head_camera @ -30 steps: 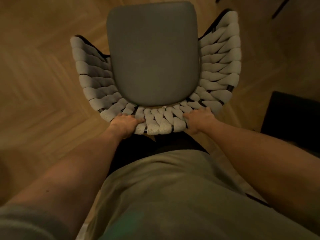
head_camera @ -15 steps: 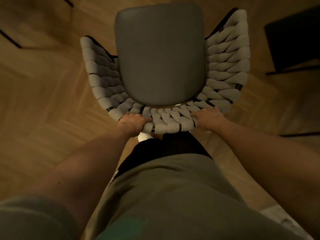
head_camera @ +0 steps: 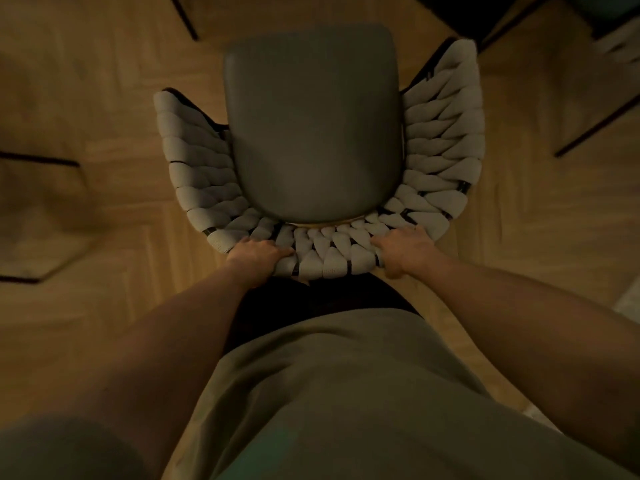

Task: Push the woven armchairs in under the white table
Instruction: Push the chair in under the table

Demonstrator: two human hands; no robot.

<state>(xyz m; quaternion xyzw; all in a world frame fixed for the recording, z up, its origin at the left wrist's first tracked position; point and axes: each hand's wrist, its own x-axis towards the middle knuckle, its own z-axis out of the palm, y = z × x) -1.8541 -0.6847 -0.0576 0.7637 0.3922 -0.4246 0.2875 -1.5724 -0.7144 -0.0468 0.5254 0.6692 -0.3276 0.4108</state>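
Observation:
A woven armchair with pale thick cord arms and back and a grey seat cushion stands right in front of me, seen from above. My left hand grips the top of the woven backrest on its left side, fingers curled over the rim. On the right side of that rim my right hand grips it the same way. No white table shows in this view.
Wooden herringbone floor lies all around the chair. Thin dark legs of other furniture cross the floor at the upper right, and similar dark bars sit at the left and top left. A dark shape fills the top right.
The chair and both hands have moved forward over the floor. The dark furniture at the right has slid up and out toward the top corner, and thin dark legs have come into view.

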